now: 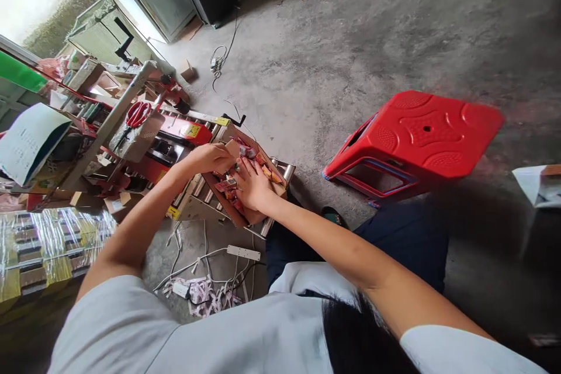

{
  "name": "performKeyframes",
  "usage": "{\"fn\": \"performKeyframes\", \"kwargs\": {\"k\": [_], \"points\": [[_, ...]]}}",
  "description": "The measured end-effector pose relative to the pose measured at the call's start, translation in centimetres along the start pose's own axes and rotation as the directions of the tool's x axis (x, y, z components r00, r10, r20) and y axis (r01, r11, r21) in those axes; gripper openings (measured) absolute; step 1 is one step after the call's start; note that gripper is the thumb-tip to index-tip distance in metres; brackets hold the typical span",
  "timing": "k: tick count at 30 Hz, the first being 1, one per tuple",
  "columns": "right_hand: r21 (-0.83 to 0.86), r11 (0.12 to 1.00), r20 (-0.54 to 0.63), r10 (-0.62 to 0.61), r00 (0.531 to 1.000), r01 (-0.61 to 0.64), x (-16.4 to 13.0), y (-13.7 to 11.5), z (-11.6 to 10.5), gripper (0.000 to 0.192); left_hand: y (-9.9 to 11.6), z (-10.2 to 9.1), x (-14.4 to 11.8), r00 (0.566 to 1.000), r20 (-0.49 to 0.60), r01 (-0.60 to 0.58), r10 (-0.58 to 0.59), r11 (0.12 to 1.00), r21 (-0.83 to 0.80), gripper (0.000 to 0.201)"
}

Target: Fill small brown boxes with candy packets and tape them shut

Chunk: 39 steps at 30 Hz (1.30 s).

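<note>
1. Left hand [213, 158] curls around the far edge of an open cardboard box [245, 219].
2. Right hand [253, 186] lies flat, fingers spread, pressing the packets [228, 185] inside it.
3. Red stool [416, 143] lies tipped, well right of both hands.

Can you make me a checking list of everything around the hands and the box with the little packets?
Surface: roller conveyor, box resting on it.
Job's things: open cardboard box holding small colourful packets.
Clutter: red scissors; paper scraps on the floor.
Grippers: left hand grips the box's far edge; right hand presses flat on the packets.
Cables: power strip and white cords below; another cord farther off.
Surroundings: concrete floor, tipped red plastic stool.
</note>
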State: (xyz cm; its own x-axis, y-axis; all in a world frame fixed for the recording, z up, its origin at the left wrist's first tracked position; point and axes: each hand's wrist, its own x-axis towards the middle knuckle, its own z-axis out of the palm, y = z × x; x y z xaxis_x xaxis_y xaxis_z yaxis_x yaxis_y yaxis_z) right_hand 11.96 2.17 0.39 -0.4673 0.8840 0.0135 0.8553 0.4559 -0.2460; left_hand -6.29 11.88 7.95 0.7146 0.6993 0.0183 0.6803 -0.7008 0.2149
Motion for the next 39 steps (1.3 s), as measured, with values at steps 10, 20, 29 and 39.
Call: {"fn": "performKeyframes", "kwargs": {"k": [10,20,29,39], "points": [[0.156,0.988,-0.038,-0.015,0.999,0.021,0.0,0.4,-0.1,0.059,3.7,7.0,-2.4,0.685,-0.643,0.161,-0.343,0.932,-0.325,0.068],[0.473,0.795,-0.524,-0.093,0.847,0.380,-3.0,1.6,-1.7,0.050,2.4,10.1,2.7,0.813,-0.397,0.419,-0.427,0.901,-0.112,0.063],[0.299,0.952,-0.623,0.142,0.769,0.067,-9.2,0.7,-4.4,0.042,5.5,8.6,1.6,0.729,-0.586,0.369,-0.355,0.924,-0.101,0.063],[0.460,0.884,-0.321,0.260,0.910,-0.090,-5.8,4.1,-4.5,0.055,5.3,8.1,1.2,0.887,-0.432,0.095,-0.164,0.980,-0.177,0.030]]}}
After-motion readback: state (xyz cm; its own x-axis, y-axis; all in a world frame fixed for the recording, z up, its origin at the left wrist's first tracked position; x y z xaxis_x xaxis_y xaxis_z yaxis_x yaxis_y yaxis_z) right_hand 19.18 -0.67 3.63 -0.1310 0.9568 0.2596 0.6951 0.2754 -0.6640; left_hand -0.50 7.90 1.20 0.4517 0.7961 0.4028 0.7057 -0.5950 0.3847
